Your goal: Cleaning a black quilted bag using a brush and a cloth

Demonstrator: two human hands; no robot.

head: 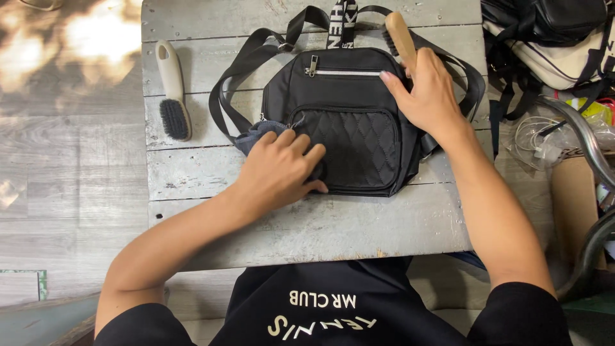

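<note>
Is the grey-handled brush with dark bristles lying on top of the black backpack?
No, the grey-handled brush lies on the wooden table left of the black backpack, apart from it and untouched by either hand.

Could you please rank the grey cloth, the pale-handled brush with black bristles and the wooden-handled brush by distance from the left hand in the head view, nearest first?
1. Grey cloth: under the left hand, at the left edge of the black quilted backpack.
2. Pale-handled brush with black bristles: on the table, to the upper left.
3. Wooden-handled brush: far upper right, by the right hand.
</note>
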